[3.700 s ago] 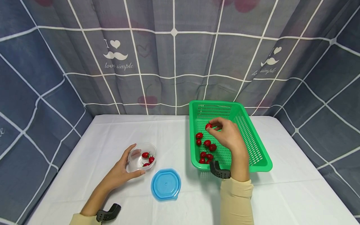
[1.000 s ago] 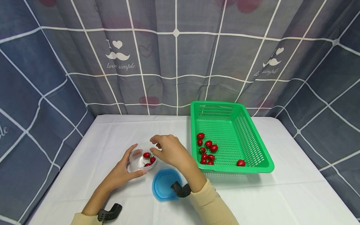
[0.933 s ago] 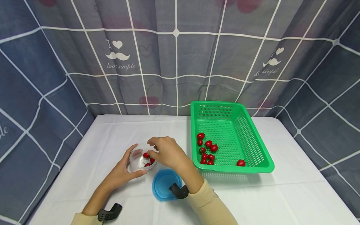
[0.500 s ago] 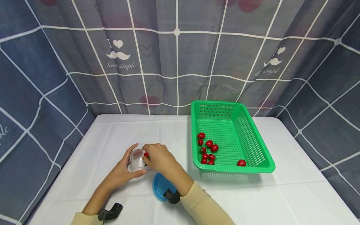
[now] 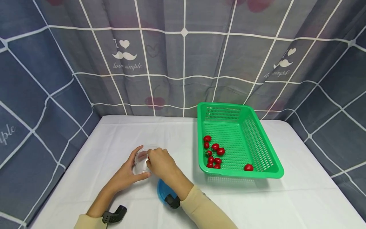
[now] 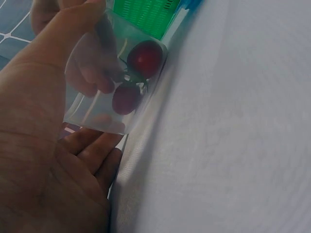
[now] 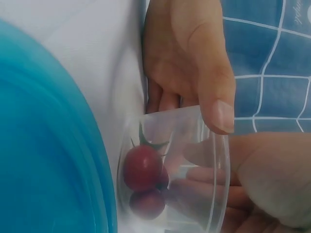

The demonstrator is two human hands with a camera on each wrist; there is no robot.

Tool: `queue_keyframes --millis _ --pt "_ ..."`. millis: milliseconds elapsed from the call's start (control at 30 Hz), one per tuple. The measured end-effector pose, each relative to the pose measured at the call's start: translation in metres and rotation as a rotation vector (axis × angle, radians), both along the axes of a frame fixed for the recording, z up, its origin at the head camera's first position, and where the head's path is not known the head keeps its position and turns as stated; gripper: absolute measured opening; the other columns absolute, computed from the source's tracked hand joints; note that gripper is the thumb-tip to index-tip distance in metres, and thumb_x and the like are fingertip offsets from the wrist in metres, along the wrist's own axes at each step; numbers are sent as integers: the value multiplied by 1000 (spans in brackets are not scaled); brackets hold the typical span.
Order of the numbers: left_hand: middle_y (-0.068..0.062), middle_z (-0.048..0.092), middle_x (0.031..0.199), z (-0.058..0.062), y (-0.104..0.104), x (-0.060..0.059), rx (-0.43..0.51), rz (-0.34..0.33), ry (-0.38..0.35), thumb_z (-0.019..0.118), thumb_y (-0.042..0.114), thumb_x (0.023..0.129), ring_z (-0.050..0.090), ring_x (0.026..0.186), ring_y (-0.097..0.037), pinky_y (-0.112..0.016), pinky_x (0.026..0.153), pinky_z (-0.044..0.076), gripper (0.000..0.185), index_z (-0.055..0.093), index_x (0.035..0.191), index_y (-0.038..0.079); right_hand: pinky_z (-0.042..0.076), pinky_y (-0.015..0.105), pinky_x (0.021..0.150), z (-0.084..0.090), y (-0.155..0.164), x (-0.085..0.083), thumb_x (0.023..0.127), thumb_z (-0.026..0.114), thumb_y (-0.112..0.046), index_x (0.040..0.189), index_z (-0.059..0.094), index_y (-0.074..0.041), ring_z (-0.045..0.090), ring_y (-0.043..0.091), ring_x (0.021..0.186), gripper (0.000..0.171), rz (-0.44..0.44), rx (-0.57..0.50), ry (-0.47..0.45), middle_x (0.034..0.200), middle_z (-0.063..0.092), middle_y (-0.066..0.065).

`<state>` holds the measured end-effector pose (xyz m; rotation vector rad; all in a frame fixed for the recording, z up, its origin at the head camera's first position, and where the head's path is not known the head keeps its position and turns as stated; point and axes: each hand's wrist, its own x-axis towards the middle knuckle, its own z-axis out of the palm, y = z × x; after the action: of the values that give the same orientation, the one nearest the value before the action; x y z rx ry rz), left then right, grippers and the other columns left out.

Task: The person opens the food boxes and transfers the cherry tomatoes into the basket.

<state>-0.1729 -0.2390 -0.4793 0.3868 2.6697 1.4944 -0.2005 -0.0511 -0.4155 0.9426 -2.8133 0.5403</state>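
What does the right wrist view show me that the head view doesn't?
Only the right wrist view looks inside the clear cup: at least two cherry tomatoes lie in it, one with its green stem showing.

Only the head view shows the green basket with its loose tomatoes, and the right hand covering the cup's mouth.

Both show the left hand gripping the cup, its thumb over the rim, and the blue lid on the white table beside it.
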Motion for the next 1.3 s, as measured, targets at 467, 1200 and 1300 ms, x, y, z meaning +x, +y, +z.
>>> queue_keyframes --millis 467,1200,1300 --pt "-16 35 163 2 0 0 0 3 -14 87 35 84 33 149 -48 -72 113 34 109 15 165 28 46 23 60 -3 -2 -7 92 78 -16 96 75 -8 56 8 60 9 9 6 -57 72 67 -3" --pt "-16 34 164 2 0 0 22 -21 -11 87 33 83 31 151 -46 -74 115 29 110 14 165 29 44 21 53 0 -9 -11 88 84 -21 106 80 -20 57 8 64 19 10 57 -223 78 71 -9" --pt "-16 34 164 2 0 0 24 -26 -12 87 33 83 30 151 -46 -74 115 28 110 14 165 29 46 22 54 0 -9 -11 87 85 -23 100 81 -23 59 9 68 14 12 72 -224 80 72 -10"
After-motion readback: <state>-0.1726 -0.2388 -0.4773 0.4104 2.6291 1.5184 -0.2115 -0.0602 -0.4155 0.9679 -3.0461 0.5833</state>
